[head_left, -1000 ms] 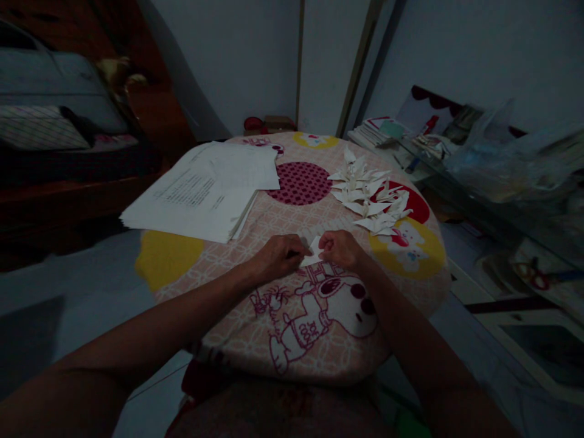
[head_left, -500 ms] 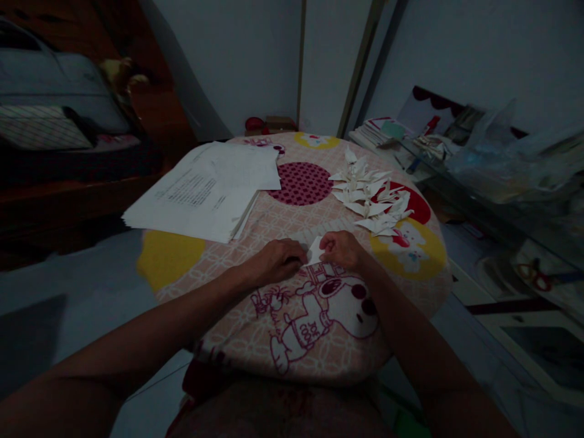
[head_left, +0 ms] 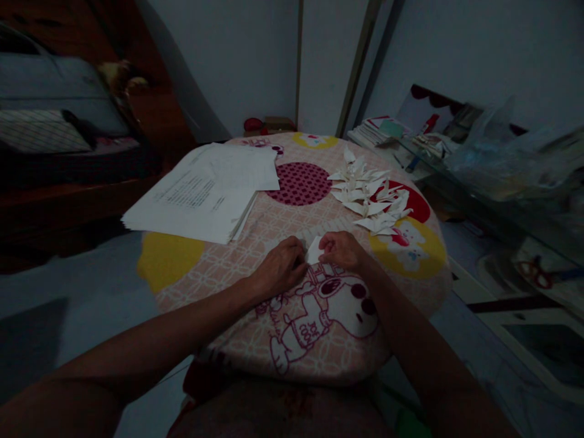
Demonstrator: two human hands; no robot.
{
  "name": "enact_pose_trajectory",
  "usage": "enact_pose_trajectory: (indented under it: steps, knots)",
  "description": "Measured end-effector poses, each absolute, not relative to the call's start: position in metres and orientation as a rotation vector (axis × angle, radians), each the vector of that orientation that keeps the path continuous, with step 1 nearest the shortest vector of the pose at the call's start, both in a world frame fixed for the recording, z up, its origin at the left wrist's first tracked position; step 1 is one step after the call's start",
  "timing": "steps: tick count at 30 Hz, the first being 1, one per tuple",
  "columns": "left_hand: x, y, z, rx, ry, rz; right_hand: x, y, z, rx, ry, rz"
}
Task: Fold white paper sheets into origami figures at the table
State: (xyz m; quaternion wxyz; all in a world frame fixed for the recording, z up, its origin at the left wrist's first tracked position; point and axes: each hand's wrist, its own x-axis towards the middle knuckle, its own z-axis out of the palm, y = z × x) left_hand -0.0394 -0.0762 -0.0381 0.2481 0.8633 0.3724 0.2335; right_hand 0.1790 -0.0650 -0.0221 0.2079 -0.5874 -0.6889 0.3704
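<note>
A small white piece of folded paper (head_left: 314, 250) lies on the round table's pink cartoon-print cloth (head_left: 292, 322). My left hand (head_left: 280, 267) presses on its left side with fingers curled. My right hand (head_left: 341, 250) pinches its right edge. Several finished white folded paper figures (head_left: 371, 198) lie in a heap just beyond my right hand. A stack of white printed sheets (head_left: 205, 191) rests on the table's far left.
A low glass-topped shelf (head_left: 483, 201) with plastic bags, books and clutter runs along the right. Red-handled scissors (head_left: 531, 274) lie at the right edge. A dark wooden bed frame with bedding (head_left: 50, 128) stands at the left. Grey floor surrounds the table.
My left hand has shifted slightly right and closer over the small paper, covering more of it. My right hand has stayed in place.
</note>
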Motion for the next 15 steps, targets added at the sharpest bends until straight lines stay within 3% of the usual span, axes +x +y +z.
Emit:
enact_pose_trajectory:
  steps: [15]
  knots:
    - [-0.0356, -0.0756, -0.0370, 2.362, 1.058, 0.612, 0.1806, -0.0643, -0.0266, -1.607, -1.963, 0.967]
